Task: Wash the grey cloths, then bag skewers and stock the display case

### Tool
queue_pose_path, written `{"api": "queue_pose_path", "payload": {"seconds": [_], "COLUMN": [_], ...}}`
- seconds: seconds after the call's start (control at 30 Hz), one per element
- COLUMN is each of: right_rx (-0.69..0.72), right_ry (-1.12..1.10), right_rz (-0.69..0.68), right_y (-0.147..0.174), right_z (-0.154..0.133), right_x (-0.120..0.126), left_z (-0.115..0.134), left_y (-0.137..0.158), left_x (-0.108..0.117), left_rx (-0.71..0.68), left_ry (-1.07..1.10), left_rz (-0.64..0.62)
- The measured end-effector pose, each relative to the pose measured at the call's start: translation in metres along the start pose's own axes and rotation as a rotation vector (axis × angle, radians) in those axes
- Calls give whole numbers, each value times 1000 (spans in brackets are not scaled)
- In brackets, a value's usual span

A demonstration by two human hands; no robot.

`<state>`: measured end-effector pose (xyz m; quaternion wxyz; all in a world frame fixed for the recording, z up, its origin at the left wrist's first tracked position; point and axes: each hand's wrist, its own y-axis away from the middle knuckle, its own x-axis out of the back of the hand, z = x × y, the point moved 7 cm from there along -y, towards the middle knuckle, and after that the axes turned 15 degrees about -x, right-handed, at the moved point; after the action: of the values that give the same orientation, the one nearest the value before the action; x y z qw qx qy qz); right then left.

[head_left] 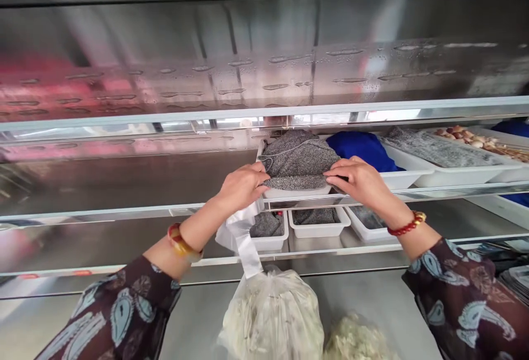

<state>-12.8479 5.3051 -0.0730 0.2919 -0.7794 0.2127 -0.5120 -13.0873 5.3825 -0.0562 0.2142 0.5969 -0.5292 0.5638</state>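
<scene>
A speckled grey cloth lies over a white tray on the middle shelf. My left hand pinches the left end of its front edge. Opposite, my right hand grips the right end of that edge, so a folded strip stretches between the two hands. The tray's contents are hidden under the cloth. Below my left hand stands a clear plastic bag of pale, whitish pieces whose kind I cannot tell. Its white handle reaches up to just under that hand; whether they touch is unclear.
Right of the covered tray are a blue cloth, another grey cloth and brownish food pieces in trays. Smaller white trays with grey cloths line the lower shelf. A second bag sits at the bottom. Metal shelf edges run across.
</scene>
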Motion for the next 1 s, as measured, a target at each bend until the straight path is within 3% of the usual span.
{"api": "queue_pose_path", "payload": {"seconds": [0.17,0.3,0.4,0.47,0.57,0.7,0.8,1.0], "right_rx": [-256,-528,-575,-557,-458,-182,-51,-43], "right_ry": [-274,-563,-807,-858,-766,-403,-279,-259], "right_rz": [-51,-90,-125,-110,-32,133,185,165], "right_y": [-29,-41,-45,-49,-55,-55,-52,-48], "right_z": [20,28,28,32,39,26,13,7], "right_x": [11,6,-1,-3,2,21,29,33], "left_z": [-13,-27,-36,-35,-33,-32,-31,-24], "left_y": [-4,-7,-6,-9,-15,-22,-26,-23], "left_x": [7,19,21,21,28,46,56,63], "left_rx": [42,220,451,506,458,300,213,129], "left_ry": [289,521,673,771,749,398,215,139], "left_rz": [18,289,480,567,631,597,587,540]}}
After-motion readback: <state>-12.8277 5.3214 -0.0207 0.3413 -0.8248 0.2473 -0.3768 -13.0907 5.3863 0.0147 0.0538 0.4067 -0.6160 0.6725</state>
